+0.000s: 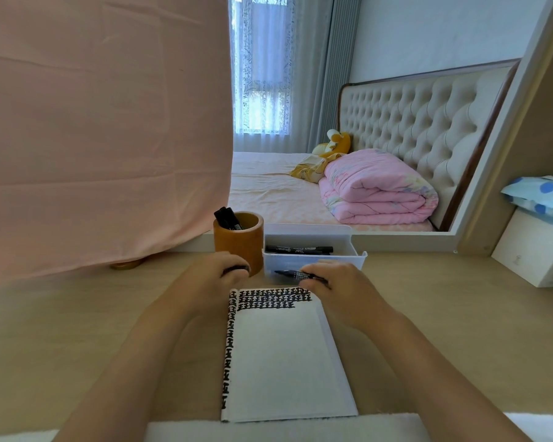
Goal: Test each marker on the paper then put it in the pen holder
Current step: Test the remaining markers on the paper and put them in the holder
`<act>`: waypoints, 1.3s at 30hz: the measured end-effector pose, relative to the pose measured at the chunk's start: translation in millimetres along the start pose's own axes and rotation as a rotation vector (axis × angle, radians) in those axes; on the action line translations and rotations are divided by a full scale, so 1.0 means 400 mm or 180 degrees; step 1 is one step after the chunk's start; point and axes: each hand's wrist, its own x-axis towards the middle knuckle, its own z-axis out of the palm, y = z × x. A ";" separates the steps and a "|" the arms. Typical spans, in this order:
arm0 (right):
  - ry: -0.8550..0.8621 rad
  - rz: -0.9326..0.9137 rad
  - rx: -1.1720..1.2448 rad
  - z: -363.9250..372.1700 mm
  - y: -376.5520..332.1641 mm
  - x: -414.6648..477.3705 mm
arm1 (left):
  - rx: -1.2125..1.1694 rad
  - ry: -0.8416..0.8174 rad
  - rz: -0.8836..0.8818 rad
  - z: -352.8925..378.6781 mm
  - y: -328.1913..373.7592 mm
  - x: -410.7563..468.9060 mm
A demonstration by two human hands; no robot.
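My right hand pinches the black marker crosswise, tip leftward, beyond the notepad; my left hand, nearer the wooden pen holder, grips what I take for its cap.

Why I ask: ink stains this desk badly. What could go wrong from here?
1. The marker in the right hand looks uncapped, its tip beyond the top edge of the notebook, near the white tray; it could mark tray or desk.
2. The left hand, holding what seems the cap, is right beside the pen holder; a nudge might tip it.
3. The right hand lies close to the inked rows and could smear them.
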 end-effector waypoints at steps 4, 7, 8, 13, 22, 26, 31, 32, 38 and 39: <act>-0.0187 0.0259 0.0392 0.013 0.002 0.002 | 0.0525 0.0245 -0.0210 0.006 -0.063 0.003; -0.0236 0.0418 0.0635 0.021 0.000 0.007 | 0.0621 0.0263 -0.0419 0.022 -0.100 -0.002; -0.0281 0.0447 0.0739 0.020 -0.001 0.007 | 0.0576 0.0272 -0.0515 0.026 -0.109 -0.005; -0.0562 0.0519 0.1543 0.007 -0.017 0.002 | 0.0659 0.0190 -0.0612 0.047 -0.110 -0.014; -0.0824 0.0475 0.2299 -0.033 -0.023 -0.005 | 0.0369 0.0529 0.0008 0.040 -0.013 0.001; -0.0628 0.0513 0.2683 -0.029 -0.010 -0.011 | 0.0361 -0.0004 0.0237 0.077 0.043 -0.002; -0.0323 0.1019 0.3050 0.002 0.018 -0.017 | 0.0795 -0.0504 0.0048 0.109 0.049 -0.008; -0.0359 0.1021 0.2887 0.009 0.023 -0.020 | 0.0848 -0.0554 0.0024 0.113 0.049 -0.008; -0.0236 0.1094 0.1907 0.047 0.027 -0.019 | 0.0908 -0.0614 0.0025 0.125 0.053 -0.007; -0.0186 0.1110 0.1789 0.052 0.029 -0.017 | 0.0904 -0.0609 0.0022 0.125 0.053 -0.007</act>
